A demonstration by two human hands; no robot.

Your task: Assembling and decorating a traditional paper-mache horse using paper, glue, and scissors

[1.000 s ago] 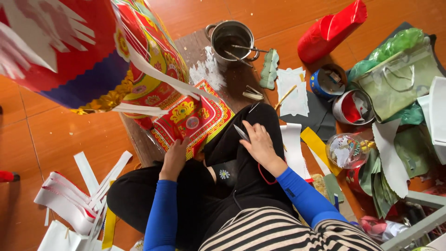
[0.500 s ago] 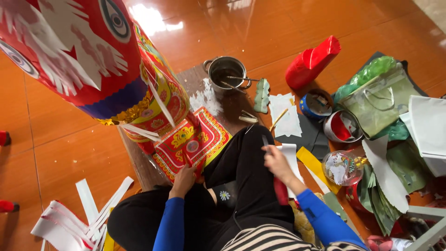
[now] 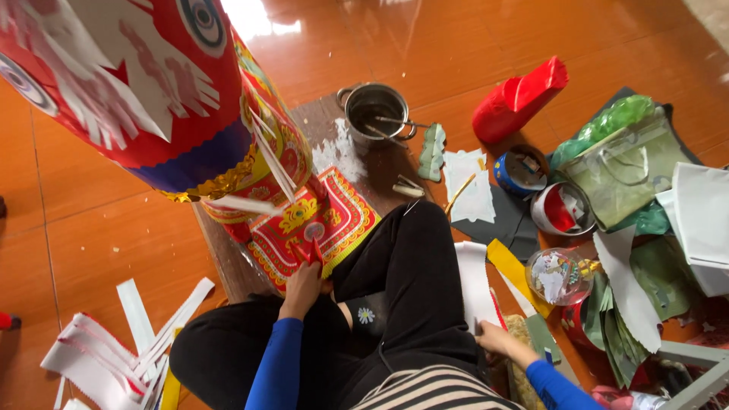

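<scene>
Pinching the red patterned panel (image 3: 311, 224) against the largely papered lantern figure (image 3: 152, 99), the left hand (image 3: 304, 285) gripped; right hand (image 3: 493, 338) closed on white strip (image 3: 474, 285); paper strips (image 3: 129, 342) lay unused.

The left hand (image 3: 304, 285) pinches the red patterned paper panel (image 3: 315, 224), while the right hand (image 3: 495, 339) touches white paper strips (image 3: 474, 285).
</scene>
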